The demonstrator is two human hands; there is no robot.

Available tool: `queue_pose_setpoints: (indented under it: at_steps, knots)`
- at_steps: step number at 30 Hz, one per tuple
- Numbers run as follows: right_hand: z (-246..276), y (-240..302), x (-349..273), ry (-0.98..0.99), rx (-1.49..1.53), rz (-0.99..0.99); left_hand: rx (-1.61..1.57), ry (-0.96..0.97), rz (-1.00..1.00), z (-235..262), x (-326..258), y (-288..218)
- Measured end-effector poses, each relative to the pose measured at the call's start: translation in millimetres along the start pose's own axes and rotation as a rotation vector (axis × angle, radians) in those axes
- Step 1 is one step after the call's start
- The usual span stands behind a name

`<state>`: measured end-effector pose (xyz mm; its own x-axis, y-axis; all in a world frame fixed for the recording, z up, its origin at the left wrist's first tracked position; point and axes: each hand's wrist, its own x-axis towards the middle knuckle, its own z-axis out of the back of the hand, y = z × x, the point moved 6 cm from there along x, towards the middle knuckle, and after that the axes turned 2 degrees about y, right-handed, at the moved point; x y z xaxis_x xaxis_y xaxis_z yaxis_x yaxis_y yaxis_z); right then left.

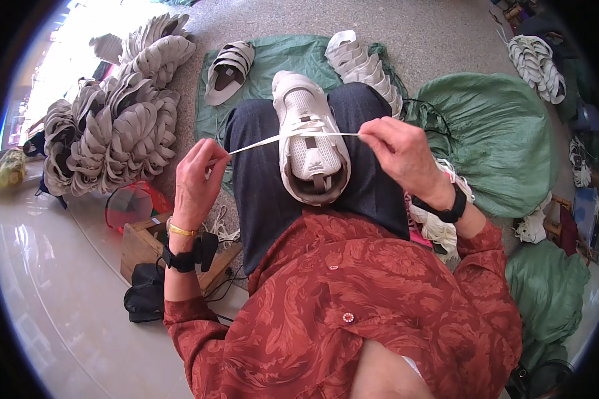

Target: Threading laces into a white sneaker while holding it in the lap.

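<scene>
The white mesh sneaker (311, 143) lay on the lap between both hands. Left hand (196, 183) and right hand (399, 156) fingers pinched the flat white lace (266, 141) taut; pulling evenly would likely keep it flat, untwisted.

You had one white shoe (311, 139) on your lap, one white lace (266, 141) stretched across it, two hands, two green sacks (496, 133) beside you, and one wooden box (140, 246). The heaped grey uppers (113, 120) were too many to count.
</scene>
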<state>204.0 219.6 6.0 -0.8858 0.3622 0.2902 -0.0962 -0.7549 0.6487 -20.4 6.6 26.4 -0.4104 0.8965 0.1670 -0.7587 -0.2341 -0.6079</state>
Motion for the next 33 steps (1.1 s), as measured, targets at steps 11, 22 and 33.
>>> queue_pose_setpoints:
  at_steps: [11,22,33]
  knots:
    - [29,-34,-27,0.003,-0.065,-0.141,0.121,0.09,0.05,16,-16,4]
    - [50,-52,-39,-0.022,-0.114,-0.229,0.004,0.093,0.217,27,-29,24]
    - [74,-88,-58,-0.115,-0.212,-0.298,0.015,0.21,0.255,28,-40,34]
